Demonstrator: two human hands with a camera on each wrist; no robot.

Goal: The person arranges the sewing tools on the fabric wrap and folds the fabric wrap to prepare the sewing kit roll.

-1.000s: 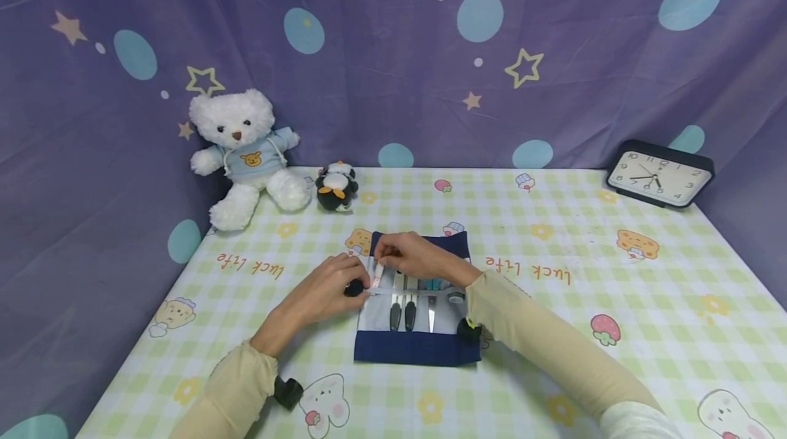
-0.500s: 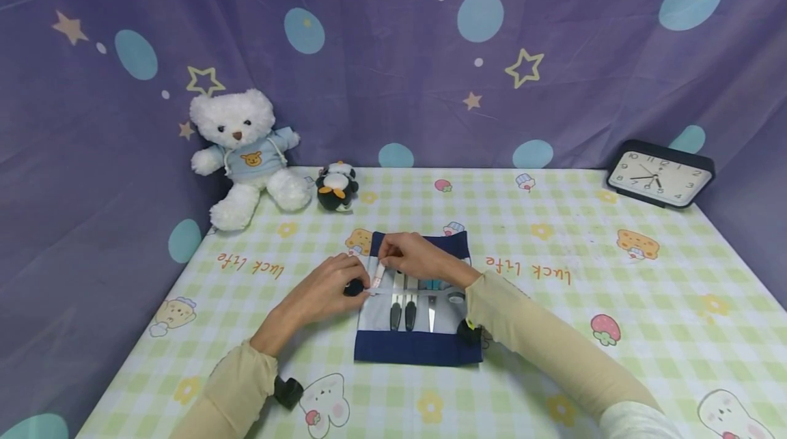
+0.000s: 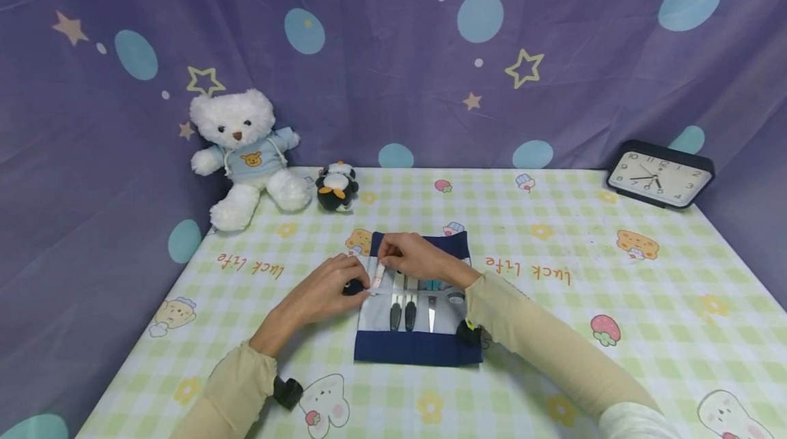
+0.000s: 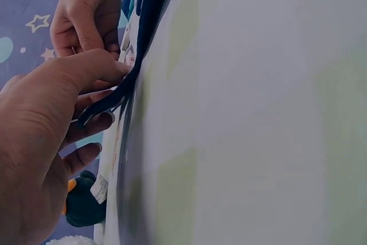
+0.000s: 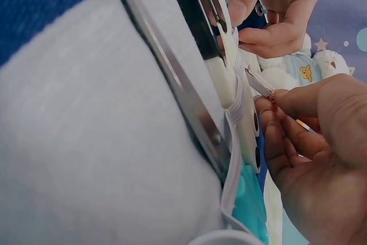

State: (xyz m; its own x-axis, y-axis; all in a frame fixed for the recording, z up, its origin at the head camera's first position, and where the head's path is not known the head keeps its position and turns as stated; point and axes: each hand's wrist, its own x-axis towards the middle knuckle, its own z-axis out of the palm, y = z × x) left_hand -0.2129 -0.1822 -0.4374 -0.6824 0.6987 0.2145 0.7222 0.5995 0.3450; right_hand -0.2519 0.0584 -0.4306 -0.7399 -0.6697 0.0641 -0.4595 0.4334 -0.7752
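A navy-edged fabric roll [image 3: 418, 349] lies unfolded on the table, its pale inside facing up. My left hand [image 3: 326, 290] pinches the roll's left edge by the elastic band [image 5: 230, 142], thumb above and fingers under it. With thumb and fingertips, my right hand [image 3: 415, 255] pinches a slim whitish-pink stick [image 5: 259, 81] at the band's left end; its exact kind is unclear. Under the band sit two tools with black ends [image 3: 396, 316] and teal-handled scissors [image 3: 432, 315]. A white round item [image 3: 456, 298], partly hidden, lies at the band's right.
A white teddy bear [image 3: 246, 159] and a penguin plush [image 3: 336, 186] sit at the back left. A black-framed clock [image 3: 660, 174] stands at the back right. Purple curtain [image 3: 393, 84] closes off the back and sides of the checked table [image 3: 522, 398].
My right hand has shifted very slightly to the right, and the stick leans a little more with it. My left hand keeps its place at the roll's edge.
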